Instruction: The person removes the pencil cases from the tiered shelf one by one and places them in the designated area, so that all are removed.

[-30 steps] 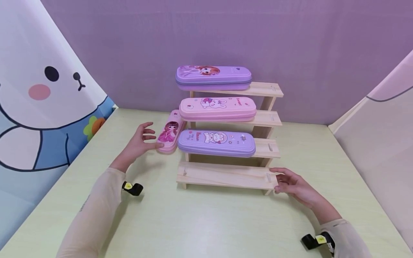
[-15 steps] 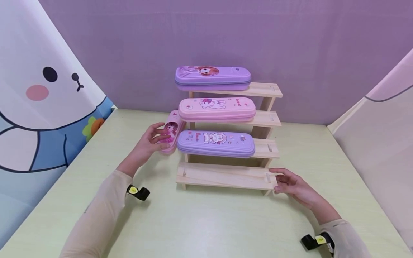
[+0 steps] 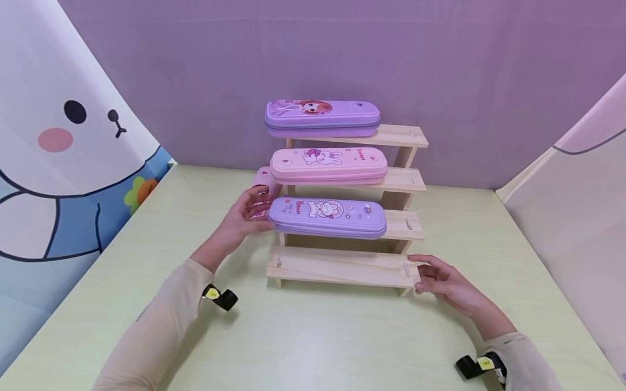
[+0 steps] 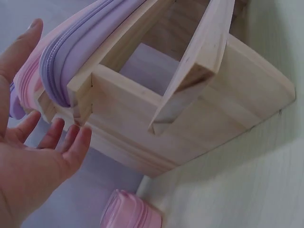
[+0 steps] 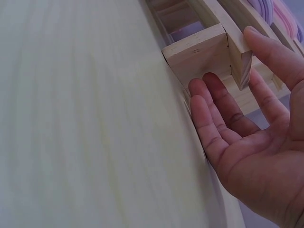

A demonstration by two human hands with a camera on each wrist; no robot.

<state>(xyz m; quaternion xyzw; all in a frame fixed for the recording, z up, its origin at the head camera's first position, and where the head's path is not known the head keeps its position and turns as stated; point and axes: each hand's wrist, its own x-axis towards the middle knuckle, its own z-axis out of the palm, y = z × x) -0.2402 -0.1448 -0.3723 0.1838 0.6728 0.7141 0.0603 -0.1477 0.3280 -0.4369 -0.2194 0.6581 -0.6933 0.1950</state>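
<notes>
Stepped wooden rack with four zipped pencil cases and two hands

Landmark: stepped wooden rack [image 3: 337, 267], pale timber, four shelves rising away from the viewer, standing on a pale green tabletop [image 3: 303, 336].

Before the rack, to either side: two beige sleeves [image 3: 151, 331], each with a black wrist strap bearing a yellow label.

Right hand [image 3: 452, 288]: at the rack's right end, fingers bent about the tip of the bottom shelf and in contact with it; whether firmly grasping cannot be told.

Left hand [image 3: 237, 220]: at the rack's left side, fingers spread and loosely bent, grasping nothing, thumb tip just beside the second shelf's case; contact cannot be told.

Lavender pencil case [image 3: 327, 218], cartoon print: lying lengthwise on the rack's second shelf from the bottom.

Pink doll-print pencil case [image 3: 264, 177]: on the tabletop just left of the rack, partly hidden by the left hand.

Pink rabbit pencil case [image 3: 329, 165], marked "Sweet": on the rack's third shelf.

Purple doll-print pencil case [image 3: 323, 119]: on the rack's top shelf.

Behind the rack: plain purple backdrop [image 3: 313, 49].
</notes>
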